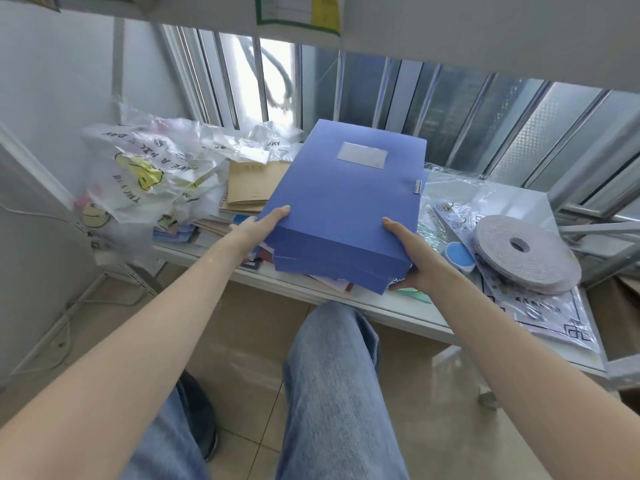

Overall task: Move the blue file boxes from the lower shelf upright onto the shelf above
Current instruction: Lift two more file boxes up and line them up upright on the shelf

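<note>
A stack of blue file boxes (343, 199) lies flat over the middle of the lower shelf (408, 315), its near end raised and jutting past the front edge. The top box shows a clear label pocket. My left hand (258, 225) grips the stack's near left corner, thumb on top. At the near right corner my right hand (410, 258) holds the stack from the side and underneath. The shelf above (485, 32) runs across the top of the view; only its underside and front edge show.
Crumpled plastic bags with smiley prints (149, 174) fill the shelf's left end, brown envelopes (249, 185) beside them. A grey tape roll (526, 254) and bagged printed sheets (540, 313) lie on the right. My jeans-clad legs (332, 386) stand on the tiled floor below.
</note>
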